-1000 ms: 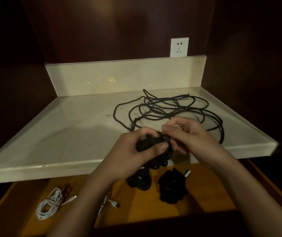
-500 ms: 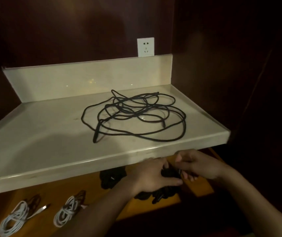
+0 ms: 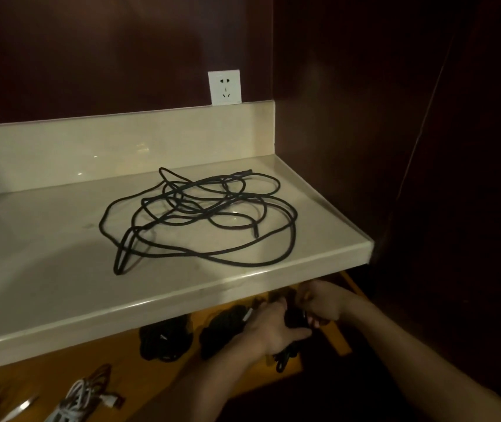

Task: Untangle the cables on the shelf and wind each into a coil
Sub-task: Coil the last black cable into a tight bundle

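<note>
The black coil (image 3: 296,322) is now sitting lower than half a second ago, down under the shelf (image 3: 60,300) lip by the wooden surface (image 3: 115,370), no longer raised before it. The left hand (image 3: 276,328) is wrapping it from the near side, fingers curled round it; the right hand (image 3: 322,303) is pinching it from above. The tangled black cable (image 3: 200,214) is lying loose on the shelf. Shadow is blurring the coil's outline, and two more black bundles (image 3: 164,342) beside it.

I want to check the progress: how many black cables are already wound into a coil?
3: two black coils lie on the lower wooden surface, and a third is between both hands, partly hidden. Others may be hidden beneath the shelf.
</note>
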`<state>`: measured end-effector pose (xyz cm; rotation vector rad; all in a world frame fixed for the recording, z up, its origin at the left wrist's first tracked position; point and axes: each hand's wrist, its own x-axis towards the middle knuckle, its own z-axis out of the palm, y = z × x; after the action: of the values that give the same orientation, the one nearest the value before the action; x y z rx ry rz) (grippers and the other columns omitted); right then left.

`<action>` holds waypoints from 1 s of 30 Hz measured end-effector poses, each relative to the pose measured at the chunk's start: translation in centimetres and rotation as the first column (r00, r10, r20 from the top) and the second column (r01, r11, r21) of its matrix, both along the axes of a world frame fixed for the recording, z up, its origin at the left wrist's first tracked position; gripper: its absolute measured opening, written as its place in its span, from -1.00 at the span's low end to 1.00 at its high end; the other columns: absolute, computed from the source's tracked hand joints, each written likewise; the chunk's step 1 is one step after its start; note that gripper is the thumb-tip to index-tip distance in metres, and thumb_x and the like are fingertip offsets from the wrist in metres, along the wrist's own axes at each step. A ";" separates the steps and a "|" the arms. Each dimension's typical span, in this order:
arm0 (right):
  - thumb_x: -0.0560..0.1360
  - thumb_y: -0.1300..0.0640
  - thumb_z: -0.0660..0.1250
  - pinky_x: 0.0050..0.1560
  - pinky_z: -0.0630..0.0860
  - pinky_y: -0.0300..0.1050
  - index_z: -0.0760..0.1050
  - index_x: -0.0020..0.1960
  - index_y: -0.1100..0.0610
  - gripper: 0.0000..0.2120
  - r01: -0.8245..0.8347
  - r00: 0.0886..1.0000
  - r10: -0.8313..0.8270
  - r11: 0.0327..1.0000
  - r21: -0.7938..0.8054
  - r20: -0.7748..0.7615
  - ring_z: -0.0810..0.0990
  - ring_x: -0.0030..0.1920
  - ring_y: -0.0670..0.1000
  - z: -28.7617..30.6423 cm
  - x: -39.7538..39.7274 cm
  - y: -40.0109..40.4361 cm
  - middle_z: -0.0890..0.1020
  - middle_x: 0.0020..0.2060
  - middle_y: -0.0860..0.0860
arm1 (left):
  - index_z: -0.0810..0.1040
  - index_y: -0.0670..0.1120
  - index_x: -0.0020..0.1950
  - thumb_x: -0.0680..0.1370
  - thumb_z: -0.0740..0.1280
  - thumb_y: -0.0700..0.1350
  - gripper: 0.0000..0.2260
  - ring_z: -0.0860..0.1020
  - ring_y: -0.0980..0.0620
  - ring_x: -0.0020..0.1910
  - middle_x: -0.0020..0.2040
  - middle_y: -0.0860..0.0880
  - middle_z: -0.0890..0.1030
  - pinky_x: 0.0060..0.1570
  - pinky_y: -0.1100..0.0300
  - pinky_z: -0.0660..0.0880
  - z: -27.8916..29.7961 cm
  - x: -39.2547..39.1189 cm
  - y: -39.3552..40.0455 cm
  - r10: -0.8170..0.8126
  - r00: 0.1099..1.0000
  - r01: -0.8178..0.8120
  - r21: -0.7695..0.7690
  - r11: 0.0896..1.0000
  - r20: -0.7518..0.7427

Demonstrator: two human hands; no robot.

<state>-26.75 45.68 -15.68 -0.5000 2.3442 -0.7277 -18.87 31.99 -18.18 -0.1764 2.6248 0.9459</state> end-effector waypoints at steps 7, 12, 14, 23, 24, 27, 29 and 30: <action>0.58 0.24 0.22 -0.20 0.59 -0.14 0.52 0.07 0.08 -0.85 -0.091 0.994 0.091 0.996 0.001 -0.064 0.61 -0.25 -0.02 0.6 0.1 -0.1 0.62 -0.22 0.05 | 0.22 -0.04 0.58 0.58 0.36 0.14 -0.35 0.32 -0.04 0.49 0.53 -0.06 0.31 0.42 0.16 0.30 1.2 -0.5 -0.4 -0.061 0.996 0.066 -0.079 0.995 0.059; 0.63 0.09 0.18 -0.20 0.60 -0.23 0.53 0.24 0.15 -0.73 -0.292 0.956 0.282 0.940 0.175 0.079 0.64 -0.25 -0.09 3.8 1.8 -0.9 0.69 0.01 0.14 | 0.50 -0.08 0.30 0.60 0.32 0.13 -0.62 0.54 0.01 0.08 0.11 -0.04 0.55 -0.04 0.16 0.52 6.3 1.0 -1.0 -0.275 0.955 0.292 -0.176 0.940 0.112; 0.66 0.07 0.15 -0.26 0.56 -0.30 0.49 0.28 0.12 -0.73 -0.340 0.940 0.329 0.927 0.161 0.087 0.63 -0.21 -0.11 6.0 2.6 -1.4 0.66 0.03 0.09 | 0.54 -0.11 0.21 0.62 0.30 0.13 -0.66 0.54 0.02 -0.03 0.02 -0.04 0.57 -0.20 0.18 0.47 9.0 1.7 -1.6 -0.360 0.926 0.377 -0.217 0.901 0.115; 0.68 0.13 0.13 -0.28 0.56 -0.12 0.53 0.03 0.29 -0.72 -0.328 0.941 0.312 0.936 -0.128 -0.129 0.65 -0.33 0.01 15.4 1.8 -4.1 0.69 -0.18 0.16 | 0.59 -0.05 0.13 0.62 0.35 0.00 -0.84 0.69 0.01 -0.18 -0.08 -0.09 0.69 -0.09 0.08 0.65 16.3 2.4 -7.2 -0.113 0.968 0.148 0.151 0.977 -0.222; 0.67 0.13 0.17 -0.30 0.56 -0.13 0.54 0.01 0.28 -0.74 -0.289 0.948 0.250 0.936 -0.200 -0.200 0.64 -0.36 0.00 15.9 1.3 -4.5 0.68 -0.24 0.13 | 0.60 -0.02 0.10 0.62 0.35 -0.02 -0.88 0.67 0.05 -0.22 -0.10 -0.06 0.68 -0.13 0.10 0.62 16.6 2.1 -7.9 -0.063 0.956 0.114 0.163 0.980 -0.288; 0.61 0.14 0.30 -0.23 0.59 -0.08 0.56 -0.05 0.21 -0.85 -0.160 0.907 -0.011 0.915 -0.370 -0.421 0.67 -0.30 0.02 16.3 -0.8 -6.6 0.68 -0.24 0.10 | 0.59 0.07 0.00 0.61 0.34 -0.09 -0.94 0.65 0.11 -0.26 -0.16 0.00 0.66 -0.10 0.03 0.64 16.6 1.4 -9.9 0.072 0.892 -0.011 0.139 0.990 -0.447; 0.57 0.13 0.34 -0.18 0.59 -0.06 0.55 -0.05 0.15 -0.91 -0.078 0.859 -0.143 0.912 -0.403 -0.491 0.68 -0.27 0.00 15.7 -2.5 -8.1 0.68 -0.23 0.06 | 0.57 0.10 -0.04 0.60 0.34 -0.12 -0.89 0.64 0.09 -0.24 -0.18 0.01 0.66 -0.05 -0.05 0.64 16.4 1.1 -10.9 0.141 0.861 -0.084 0.137 0.987 -0.488; 0.56 0.11 0.35 -0.15 0.58 -0.06 0.55 -0.05 0.14 -0.91 -0.049 0.837 -0.171 0.923 -0.383 -0.519 0.67 -0.25 0.00 15.2 -3.3 -8.8 0.67 -0.24 0.05 | 0.57 0.11 -0.05 0.60 0.34 -0.13 -0.88 0.64 0.08 -0.23 -0.18 0.01 0.66 -0.03 -0.07 0.64 16.2 1.1 -11.4 0.162 0.856 -0.108 0.136 0.985 -0.492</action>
<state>-30.03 36.90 -0.44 -0.9069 2.7575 -1.2214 -17.75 20.63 -1.97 -0.0982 3.0531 1.3278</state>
